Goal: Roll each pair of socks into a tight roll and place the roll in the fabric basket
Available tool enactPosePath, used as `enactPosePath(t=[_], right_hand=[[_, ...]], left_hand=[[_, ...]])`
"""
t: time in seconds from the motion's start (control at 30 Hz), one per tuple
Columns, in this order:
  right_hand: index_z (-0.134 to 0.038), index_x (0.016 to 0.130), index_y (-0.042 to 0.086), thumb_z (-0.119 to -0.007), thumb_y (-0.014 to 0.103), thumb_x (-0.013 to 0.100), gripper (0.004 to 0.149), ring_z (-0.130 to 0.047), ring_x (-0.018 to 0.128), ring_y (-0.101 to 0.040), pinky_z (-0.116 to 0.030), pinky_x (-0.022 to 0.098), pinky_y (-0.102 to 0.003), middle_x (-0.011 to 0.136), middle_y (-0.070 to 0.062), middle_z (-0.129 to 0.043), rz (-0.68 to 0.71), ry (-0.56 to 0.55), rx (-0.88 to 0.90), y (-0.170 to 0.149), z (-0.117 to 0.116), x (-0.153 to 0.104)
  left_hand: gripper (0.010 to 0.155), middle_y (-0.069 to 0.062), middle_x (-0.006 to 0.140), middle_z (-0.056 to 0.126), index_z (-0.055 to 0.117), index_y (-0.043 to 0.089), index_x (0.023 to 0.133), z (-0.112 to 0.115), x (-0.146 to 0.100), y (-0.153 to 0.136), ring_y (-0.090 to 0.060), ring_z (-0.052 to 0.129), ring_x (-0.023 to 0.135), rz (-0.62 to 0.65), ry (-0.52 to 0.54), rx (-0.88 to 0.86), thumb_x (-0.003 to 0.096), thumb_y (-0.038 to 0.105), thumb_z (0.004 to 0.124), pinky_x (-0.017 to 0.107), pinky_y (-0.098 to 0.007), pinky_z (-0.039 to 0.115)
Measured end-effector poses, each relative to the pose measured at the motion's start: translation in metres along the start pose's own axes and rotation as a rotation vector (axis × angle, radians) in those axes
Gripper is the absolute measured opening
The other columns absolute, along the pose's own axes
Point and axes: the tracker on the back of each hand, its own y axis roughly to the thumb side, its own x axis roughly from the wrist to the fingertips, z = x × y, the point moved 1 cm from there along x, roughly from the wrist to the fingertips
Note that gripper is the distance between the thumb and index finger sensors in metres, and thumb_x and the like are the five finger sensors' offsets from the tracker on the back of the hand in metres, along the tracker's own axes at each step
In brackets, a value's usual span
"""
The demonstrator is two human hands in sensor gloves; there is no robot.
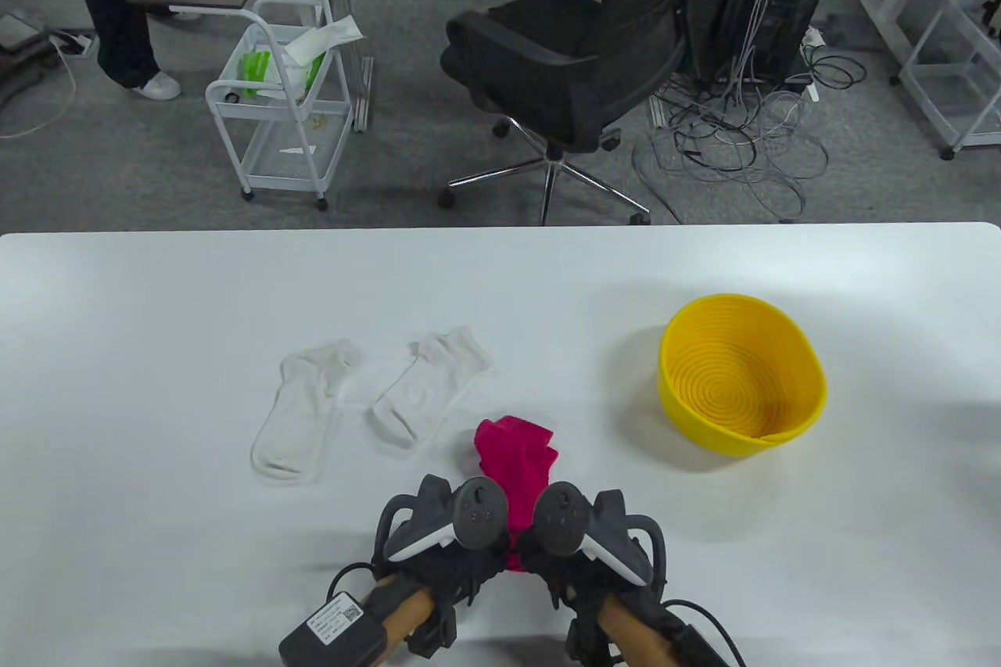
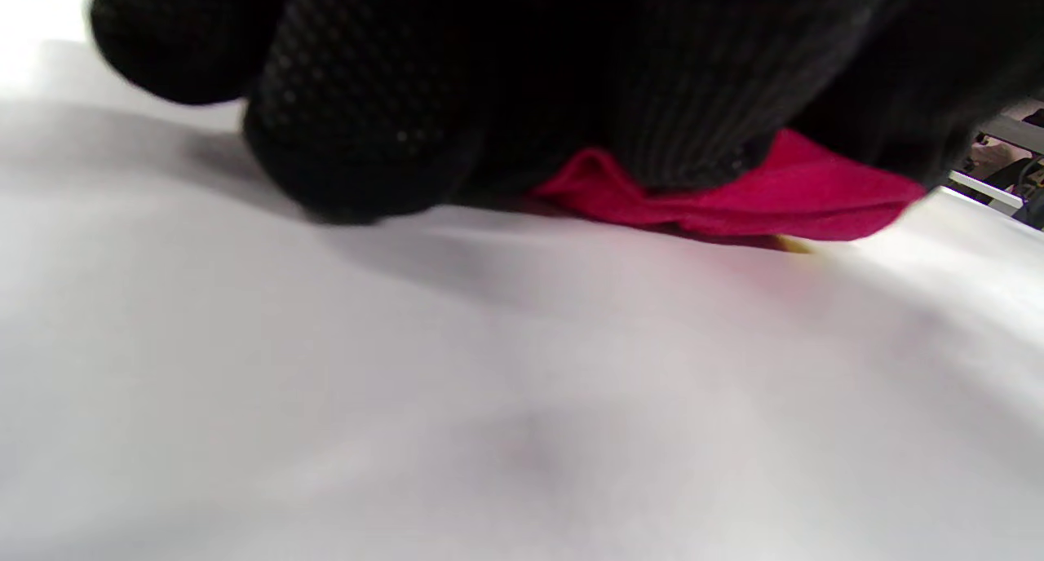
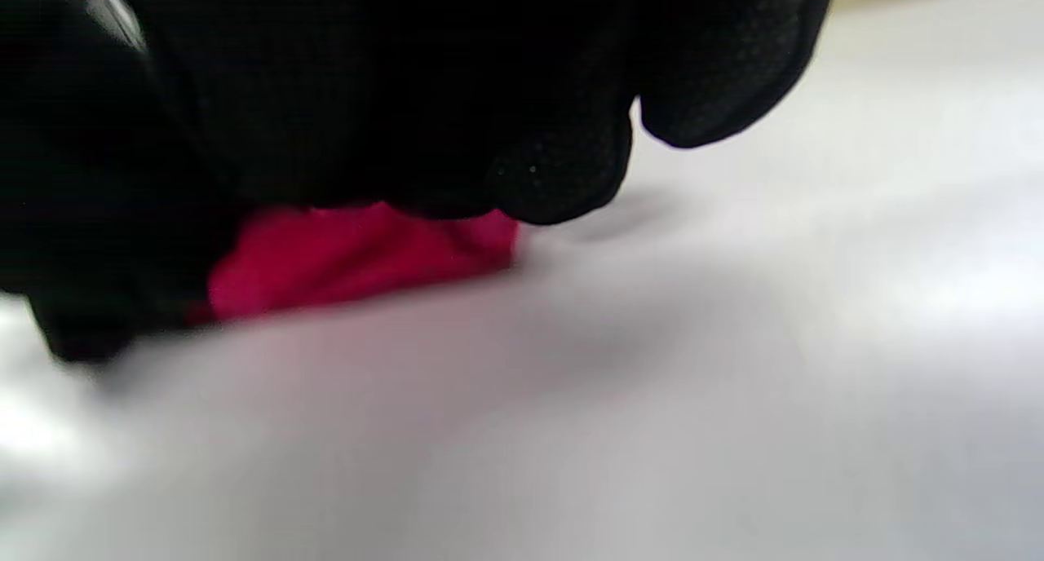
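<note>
pink sock pair [image 1: 516,464] is being rolled; left hand [image 1: 438,542] and right hand [image 1: 586,542] curl over its near end. next, tighten toward the yellow basket [image 1: 813,393].

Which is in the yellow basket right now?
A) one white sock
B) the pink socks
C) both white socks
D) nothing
D: the table view shows the yellow basket with only its bare ribbed inside, while the pink socks lie on the table under both hands and the two white socks lie flat to their left.
</note>
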Motion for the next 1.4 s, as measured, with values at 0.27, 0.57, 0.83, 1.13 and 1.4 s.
enactPosePath(t=[0.27,0.57,0.83,1.13,1.4], right_hand=[[-0.093,0.072,0.037,-0.094,0.045,0.035,0.038,-0.1,0.066,-0.016,-0.079,0.056,-0.049,0.075,0.011,-0.098,0.11,0.078,-0.119,0.014,-0.003,-0.01],[-0.089,0.077,0.038,-0.092,0.045,0.037,0.041,-0.095,0.077,-0.018,-0.076,0.06,-0.051,0.085,0.011,-0.093,0.049,0.057,-0.211,0.015,-0.018,-0.004],[-0.086,0.08,0.038,-0.093,0.045,0.036,0.045,-0.093,0.077,-0.018,-0.074,0.062,-0.052,0.087,0.01,-0.089,0.015,0.038,-0.217,0.014,-0.027,0.001],[-0.087,0.077,0.038,-0.086,0.046,0.039,0.039,-0.094,0.07,-0.016,-0.075,0.061,-0.05,0.081,0.012,-0.091,-0.045,-0.005,-0.145,0.008,-0.029,0.005],[-0.087,0.079,0.038,-0.086,0.046,0.039,0.041,-0.097,0.072,-0.016,-0.077,0.059,-0.049,0.083,0.01,-0.092,-0.035,-0.053,-0.084,0.006,-0.013,0.002]], left_hand=[[0.039,-0.003,0.056,0.101,0.092,0.026,0.074,-0.001,0.0,-0.001,-0.021,0.101,0.035,-0.013,-0.011,-0.02,0.0387,0.041,0.084,0.04,-0.048,0.079],[0.04,-0.003,0.055,0.1,0.091,0.025,0.074,-0.001,0.0,-0.002,-0.021,0.1,0.034,-0.023,-0.005,-0.041,0.039,0.042,0.081,0.04,-0.048,0.079],[0.048,-0.005,0.066,0.101,0.091,0.023,0.079,-0.015,-0.01,-0.003,-0.024,0.104,0.043,-0.058,0.033,-0.043,0.0379,0.045,0.081,0.043,-0.049,0.079],[0.049,-0.002,0.07,0.099,0.093,0.029,0.079,-0.01,-0.006,0.0,-0.022,0.103,0.046,-0.047,0.023,0.04,0.0331,0.047,0.09,0.046,-0.048,0.079],[0.04,-0.002,0.059,0.101,0.095,0.028,0.072,-0.004,-0.002,-0.004,-0.021,0.101,0.037,-0.065,0.109,-0.022,0.0359,0.043,0.087,0.042,-0.047,0.08]])
